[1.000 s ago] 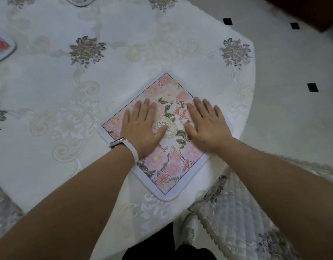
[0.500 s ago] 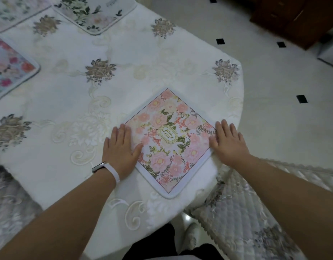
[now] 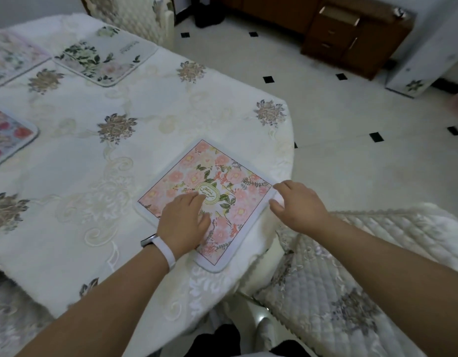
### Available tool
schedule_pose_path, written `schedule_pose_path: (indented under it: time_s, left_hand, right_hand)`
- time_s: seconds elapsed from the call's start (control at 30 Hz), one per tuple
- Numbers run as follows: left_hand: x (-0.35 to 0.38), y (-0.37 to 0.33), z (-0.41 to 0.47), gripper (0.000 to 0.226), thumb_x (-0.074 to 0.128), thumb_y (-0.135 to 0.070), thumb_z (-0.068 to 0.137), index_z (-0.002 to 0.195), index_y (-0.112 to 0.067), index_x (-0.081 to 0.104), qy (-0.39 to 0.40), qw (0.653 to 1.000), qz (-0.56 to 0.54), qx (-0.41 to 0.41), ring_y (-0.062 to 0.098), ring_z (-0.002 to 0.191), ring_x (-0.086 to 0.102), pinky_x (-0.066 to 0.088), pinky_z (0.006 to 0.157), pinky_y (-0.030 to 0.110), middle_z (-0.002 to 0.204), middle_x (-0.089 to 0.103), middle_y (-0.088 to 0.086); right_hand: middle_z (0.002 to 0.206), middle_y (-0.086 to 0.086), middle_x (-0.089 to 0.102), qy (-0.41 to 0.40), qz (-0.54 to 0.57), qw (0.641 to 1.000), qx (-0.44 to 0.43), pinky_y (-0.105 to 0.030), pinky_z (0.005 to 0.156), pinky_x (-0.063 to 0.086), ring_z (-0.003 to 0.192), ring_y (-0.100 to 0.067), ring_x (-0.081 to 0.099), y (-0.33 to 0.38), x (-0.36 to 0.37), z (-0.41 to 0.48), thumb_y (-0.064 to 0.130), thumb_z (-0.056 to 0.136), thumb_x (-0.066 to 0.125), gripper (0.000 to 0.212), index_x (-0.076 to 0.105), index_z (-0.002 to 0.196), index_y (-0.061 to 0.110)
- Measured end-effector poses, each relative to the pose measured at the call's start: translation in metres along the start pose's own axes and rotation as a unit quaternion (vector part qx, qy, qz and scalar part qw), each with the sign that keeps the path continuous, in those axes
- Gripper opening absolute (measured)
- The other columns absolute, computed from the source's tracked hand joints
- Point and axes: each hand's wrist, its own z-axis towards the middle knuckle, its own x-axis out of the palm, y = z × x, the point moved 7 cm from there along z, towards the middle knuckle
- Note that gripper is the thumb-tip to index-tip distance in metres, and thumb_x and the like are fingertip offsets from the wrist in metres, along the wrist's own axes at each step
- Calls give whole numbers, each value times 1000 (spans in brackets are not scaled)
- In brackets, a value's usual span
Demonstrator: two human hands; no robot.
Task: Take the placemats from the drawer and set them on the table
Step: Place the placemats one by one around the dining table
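A pink floral placemat (image 3: pixel 217 173) with a white border lies flat on the table (image 3: pixel 145 104), turned like a diamond near the table's right edge. My left hand (image 3: pixel 184 222) rests palm down on the mat's near-left part, fingers loosely curled. My right hand (image 3: pixel 297 204) hovers at the mat's right corner with the fingers apart and nothing in it. Three more placemats lie farther off: a green-leaf one (image 3: pixel 106 60) at the back, a pale one (image 3: pixel 11 57) at the far left, and a red-flowered one (image 3: pixel 6 135) at the left edge.
A white embroidered cloth covers the table. A quilted chair (image 3: pixel 351 266) stands close at the right, another chair (image 3: pixel 135 14) at the far side. A brown wooden cabinet with drawers (image 3: pixel 351 34) stands across the tiled floor, next to a white appliance (image 3: pixel 429 60).
The view has tilted up, showing the cabinet and far chair. My left hand slid from the mat's left edge onto the mat. My right hand lifted off its right corner.
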Motion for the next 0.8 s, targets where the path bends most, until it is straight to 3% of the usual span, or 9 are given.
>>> schedule_pose_path:
  time_s: [0.2, 0.37, 0.8]
  left_hand:
    - [2, -55, 7, 49, 45, -39, 88, 128, -15, 60, -3, 997, 7, 75, 27, 120, 54, 46, 99, 46, 130, 61, 6]
    - [-3, -79, -4, 53, 40, -42, 87, 128, -15, 60, -14, 996, 15, 91, 27, 121, 54, 47, 97, 45, 130, 61, 5]
    - [-21, -155, -98, 58, 39, -46, 86, 128, -12, 62, -81, 995, 33, 42, 31, 121, 54, 46, 96, 47, 132, 60, 10]
  right_hand:
    - [129, -3, 59, -18, -24, 999, 11, -37, 92, 41, 113, -26, 53, -24, -21, -35, 43, 95, 46, 48, 53, 134, 18]
    - [124, -3, 60, -27, -32, 999, 10, -39, 91, 43, 111, -26, 54, -33, -28, -62, 45, 95, 45, 46, 55, 131, 18]
    - [138, -1, 53, -48, -10, 998, -44, -41, 101, 41, 123, -23, 49, -61, -58, -149, 48, 96, 40, 53, 47, 140, 20]
